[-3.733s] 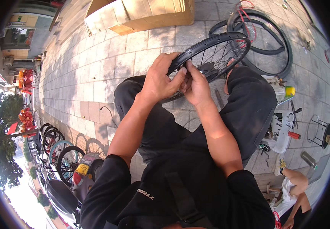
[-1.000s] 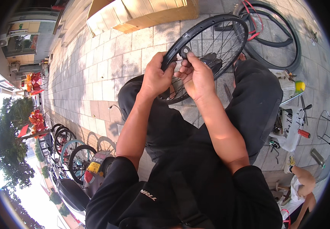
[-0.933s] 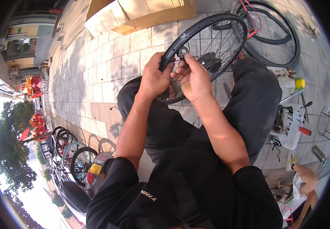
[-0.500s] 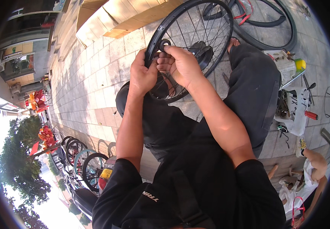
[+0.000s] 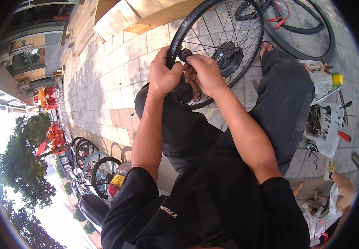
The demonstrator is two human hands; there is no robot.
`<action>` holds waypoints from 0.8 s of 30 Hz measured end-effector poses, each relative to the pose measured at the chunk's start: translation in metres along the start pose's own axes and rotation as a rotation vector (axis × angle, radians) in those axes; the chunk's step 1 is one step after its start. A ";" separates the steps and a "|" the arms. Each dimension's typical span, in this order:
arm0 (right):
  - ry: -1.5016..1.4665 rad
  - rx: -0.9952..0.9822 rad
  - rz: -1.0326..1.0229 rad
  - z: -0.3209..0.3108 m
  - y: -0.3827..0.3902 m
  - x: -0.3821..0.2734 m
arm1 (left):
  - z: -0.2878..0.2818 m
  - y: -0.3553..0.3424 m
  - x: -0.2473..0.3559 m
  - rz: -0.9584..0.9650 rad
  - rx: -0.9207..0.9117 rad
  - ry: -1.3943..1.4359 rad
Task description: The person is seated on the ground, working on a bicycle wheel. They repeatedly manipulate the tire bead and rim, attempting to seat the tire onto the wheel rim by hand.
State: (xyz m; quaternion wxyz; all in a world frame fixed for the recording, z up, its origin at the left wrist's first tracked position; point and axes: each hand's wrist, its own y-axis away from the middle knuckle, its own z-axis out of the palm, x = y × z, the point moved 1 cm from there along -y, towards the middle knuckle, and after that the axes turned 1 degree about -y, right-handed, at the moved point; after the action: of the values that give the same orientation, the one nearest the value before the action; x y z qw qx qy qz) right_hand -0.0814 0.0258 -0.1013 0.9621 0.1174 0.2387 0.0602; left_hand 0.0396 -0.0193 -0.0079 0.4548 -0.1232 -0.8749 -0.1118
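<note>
A black bicycle wheel [image 5: 252,61] with thin dark spokes and a bare rim stands tilted between my knees. My left hand [image 5: 165,75] is closed around the rim's near left side, thumb on the inner edge. Just inside the rim, my right hand [image 5: 207,74] pinches a small round black spoke wrench [image 5: 184,54] between thumb and fingers, beside the spoke ends. Some of the right fingers are curled and partly in shadow under the thumb. The wheel's dark hub [image 5: 228,56] sits beyond my right hand.
A cardboard box [image 5: 146,18] lies ahead. Loose tyres [image 5: 328,45] rest at the far right. Tools, including a red-handled screwdriver [image 5: 344,136], lie around a white plastic bag [image 5: 332,124]. Parked bicycles [image 5: 100,174] stand at left; a seated person [image 5: 337,199] is at lower right.
The view has shifted, moving everything slightly right. My right thumb has moved from the wrench's face to its edge, so more of the wrench shows. My left hand still grips the rim.
</note>
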 end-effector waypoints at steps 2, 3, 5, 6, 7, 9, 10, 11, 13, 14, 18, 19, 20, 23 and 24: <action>0.027 -0.005 0.000 0.001 0.002 0.002 | 0.004 0.007 0.011 0.004 0.003 0.002; 0.039 -0.004 -0.010 0.002 0.002 0.002 | 0.005 0.006 0.008 0.023 -0.013 0.074; 0.064 -0.015 -0.021 0.002 0.002 0.002 | 0.005 0.006 0.006 -0.002 -0.040 0.112; 0.076 -0.028 -0.022 0.001 0.002 0.002 | 0.005 0.007 0.005 -0.015 -0.053 0.131; 0.089 -0.041 -0.022 0.001 0.002 0.003 | 0.003 0.006 -0.001 0.012 -0.047 0.090; 0.172 -0.021 -0.051 0.002 0.003 0.004 | 0.001 0.003 -0.010 0.066 -0.038 0.007; 0.214 -0.010 -0.066 0.003 0.004 0.004 | 0.001 0.003 -0.009 0.045 -0.037 0.013; 0.223 -0.002 -0.066 0.005 0.004 0.004 | 0.001 0.004 -0.007 0.024 -0.036 0.019; 0.240 0.011 -0.067 0.009 0.006 0.005 | 0.001 0.006 0.002 0.004 -0.029 -0.015; 0.276 0.028 -0.084 0.010 0.008 0.004 | 0.001 0.007 0.007 0.004 -0.023 -0.055; 0.513 0.120 -0.259 0.018 0.015 0.006 | -0.001 0.004 -0.010 0.135 0.021 -0.195; 0.551 0.128 -0.276 0.018 0.015 0.006 | -0.001 0.004 -0.011 0.145 0.021 -0.189; 0.590 0.138 -0.293 0.017 0.015 0.006 | 0.000 0.005 -0.012 0.154 0.022 -0.184; 0.578 0.098 -0.224 0.011 0.015 0.005 | 0.001 0.008 -0.009 0.126 0.015 -0.143; 0.575 0.092 -0.228 0.013 0.017 0.002 | 0.002 0.009 -0.007 0.107 0.008 -0.124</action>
State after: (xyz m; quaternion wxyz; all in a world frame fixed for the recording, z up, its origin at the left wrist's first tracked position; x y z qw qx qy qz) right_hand -0.0746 0.0403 -0.0870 0.8493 0.1114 0.5153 -0.0281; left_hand 0.0451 -0.0107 -0.0142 0.4056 -0.1747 -0.8940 -0.0759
